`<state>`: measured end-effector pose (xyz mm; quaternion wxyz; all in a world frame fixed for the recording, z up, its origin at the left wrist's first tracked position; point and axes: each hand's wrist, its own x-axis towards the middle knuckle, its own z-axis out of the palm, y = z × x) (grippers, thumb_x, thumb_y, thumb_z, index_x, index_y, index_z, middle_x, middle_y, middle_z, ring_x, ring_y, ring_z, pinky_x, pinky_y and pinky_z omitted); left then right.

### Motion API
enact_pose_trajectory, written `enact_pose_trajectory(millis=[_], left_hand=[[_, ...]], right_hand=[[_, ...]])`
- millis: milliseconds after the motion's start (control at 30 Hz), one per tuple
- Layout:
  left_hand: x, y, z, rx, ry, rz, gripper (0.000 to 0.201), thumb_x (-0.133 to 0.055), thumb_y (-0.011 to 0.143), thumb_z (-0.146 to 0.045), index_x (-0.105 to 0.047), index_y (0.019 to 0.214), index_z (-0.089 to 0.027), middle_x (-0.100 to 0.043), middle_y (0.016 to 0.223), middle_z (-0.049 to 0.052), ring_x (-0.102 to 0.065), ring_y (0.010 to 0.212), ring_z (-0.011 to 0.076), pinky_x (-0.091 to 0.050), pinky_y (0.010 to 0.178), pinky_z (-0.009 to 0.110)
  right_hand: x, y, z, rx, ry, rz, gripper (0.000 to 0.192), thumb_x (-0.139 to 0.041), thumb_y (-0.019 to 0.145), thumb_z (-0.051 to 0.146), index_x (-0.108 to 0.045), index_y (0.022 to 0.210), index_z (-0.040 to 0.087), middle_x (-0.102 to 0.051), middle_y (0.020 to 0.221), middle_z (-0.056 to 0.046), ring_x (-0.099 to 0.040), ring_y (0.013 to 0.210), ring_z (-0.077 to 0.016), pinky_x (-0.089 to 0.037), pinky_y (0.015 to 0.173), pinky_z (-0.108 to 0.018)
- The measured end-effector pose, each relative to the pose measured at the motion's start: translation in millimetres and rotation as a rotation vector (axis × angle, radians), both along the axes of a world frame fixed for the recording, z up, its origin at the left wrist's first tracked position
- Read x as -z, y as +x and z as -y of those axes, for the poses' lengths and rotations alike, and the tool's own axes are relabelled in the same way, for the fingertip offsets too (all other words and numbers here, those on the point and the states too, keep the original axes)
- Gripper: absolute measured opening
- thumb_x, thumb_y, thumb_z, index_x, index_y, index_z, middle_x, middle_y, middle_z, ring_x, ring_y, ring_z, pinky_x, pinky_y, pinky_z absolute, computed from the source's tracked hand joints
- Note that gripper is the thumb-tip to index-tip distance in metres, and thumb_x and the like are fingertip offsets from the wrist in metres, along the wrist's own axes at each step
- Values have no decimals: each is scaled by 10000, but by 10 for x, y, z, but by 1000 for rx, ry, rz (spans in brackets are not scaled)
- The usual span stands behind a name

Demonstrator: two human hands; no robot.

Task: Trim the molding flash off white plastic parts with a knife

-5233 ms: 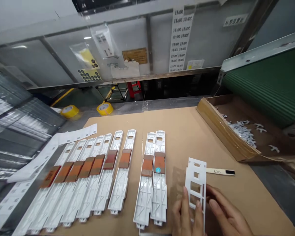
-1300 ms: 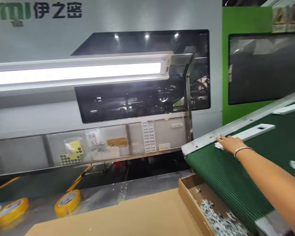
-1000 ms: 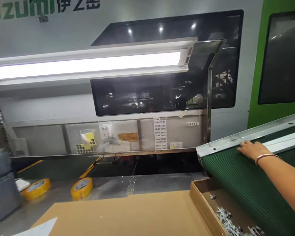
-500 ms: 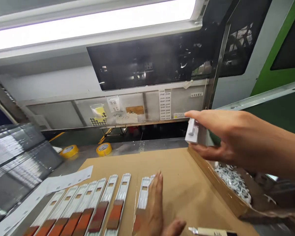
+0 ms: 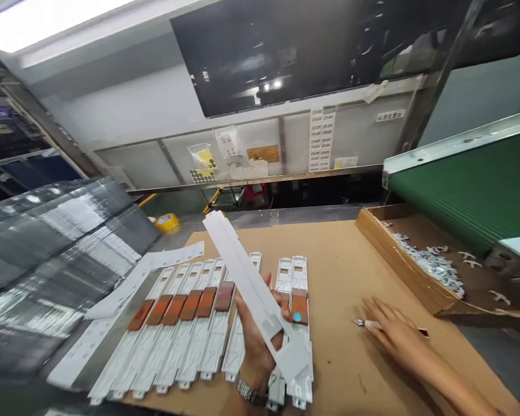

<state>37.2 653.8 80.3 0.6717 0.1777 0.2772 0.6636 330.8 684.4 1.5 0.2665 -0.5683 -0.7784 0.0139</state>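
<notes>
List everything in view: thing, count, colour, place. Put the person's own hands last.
held plastic strip: one, white, long, raised at a slant above the row
plastic strips in a row: about nine, white with brown-orange patches, flat on the cardboard sheet
cardboard sheet: one, tan, covers the bench
marker: one, pale with a dark end, on the cardboard under the right hand
cardboard tray: one, brown, right side
small plastic scraps: a heap, pale grey, in the tray
conveyor belt: one, green, far right
tape roll: one, yellow, behind the cardboard
paper strips: a few, white, left of the row
left hand: fingers around the held strip
right hand: resting on the marker
</notes>
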Motion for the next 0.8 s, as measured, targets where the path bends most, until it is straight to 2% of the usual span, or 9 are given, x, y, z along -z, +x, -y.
enact_pose_trajectory(millis=[67,100,167,233,300,400,533,700,800], left_hand=[[-71,-154,-2,-62,-29,171,663,-551,757,-742,-599,1180,-234,-552,727,-15,-524,544,103,-436,478,219],[-93,-206,-1,-77,-35,234,626,-512,803,-718,-596,1181,-227,-536,703,-20,-508,525,97,-436,469,215],[-108,-260,12,-82,-62,348,557,-409,891,-659,-581,1192,-223,-500,674,-30,-484,502,86,-439,462,207],[-92,-266,42,-88,-89,415,516,-360,935,-598,-563,1206,-208,-468,663,-39,-468,492,73,-437,463,191],[-60,-256,85,-96,-97,433,474,-391,941,-552,-548,1218,-201,-451,666,-47,-460,489,60,-436,471,179],[-5,-264,154,-84,-102,429,405,-473,925,-500,-553,1187,-202,-441,676,-52,-459,497,52,-429,472,167],[48,-319,209,-92,-113,431,397,-438,939,-512,-572,1122,-187,-418,676,-51,-445,499,43,-422,478,153],[66,-323,226,-78,-81,460,467,-331,965,-545,-585,1104,-178,-411,687,-49,-448,500,34,-426,485,146],[74,-305,233,-49,-32,469,429,-391,952,-536,-590,1119,-194,-392,679,-59,-433,492,27,-405,472,135]], right_hand=[[419,125,215,17,-8,51,545,-344,842,584,-695,922,174,-701,984,-204,-677,887,-365,-544,734,-534],[546,170,306,24,-12,70,495,-360,835,550,-691,871,184,-700,988,-202,-669,899,-378,-530,758,-553],[673,225,437,29,-33,97,355,-379,845,410,-673,848,211,-703,980,-164,-662,904,-351,-511,796,-525],[697,239,504,35,-58,110,262,-389,837,278,-647,869,240,-700,927,-117,-652,874,-311,-492,814,-480],[685,231,531,58,-76,110,205,-406,847,257,-610,869,260,-688,879,-100,-640,852,-308,-475,814,-473],[678,234,575,127,-86,98,168,-440,885,377,-572,909,275,-685,931,-135,-631,894,-342,-469,803,-500],[725,308,739,184,-101,75,300,-474,840,532,-578,1051,346,-668,1115,-143,-613,993,-386,-456,770,-566],[768,357,890,161,-146,-10,257,-503,802,569,-618,868,348,-676,1095,-145,-633,948,-391,-480,770,-557],[710,255,961,203,-147,-125,217,-452,860,498,-589,832,332,-694,924,-147,-658,875,-373,-492,799,-535]])
